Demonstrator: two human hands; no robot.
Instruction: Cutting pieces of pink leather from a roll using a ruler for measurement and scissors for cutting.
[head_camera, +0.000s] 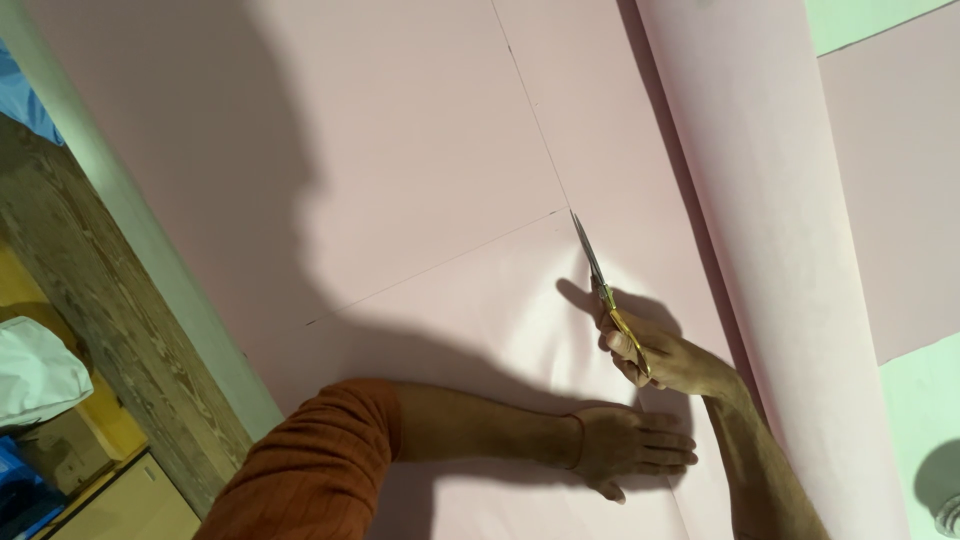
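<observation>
From the head camera, the right hand (660, 355) is clenched on gold-handled scissors (597, 280), blades lying along a drawn line on the pink sheet (420, 150) spread over the tabletop. The left hand (630, 447), fingers flat and spread, pins the sheet just beside. If that hand slips, the sheet could shift and the cut wander off the line.

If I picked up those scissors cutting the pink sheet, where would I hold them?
Probably by the golden handles at the near end of the scissors, coming from below as the right hand does. The blades taper to a point aimed away along the drawn line, so the handle end looks safest.
</observation>
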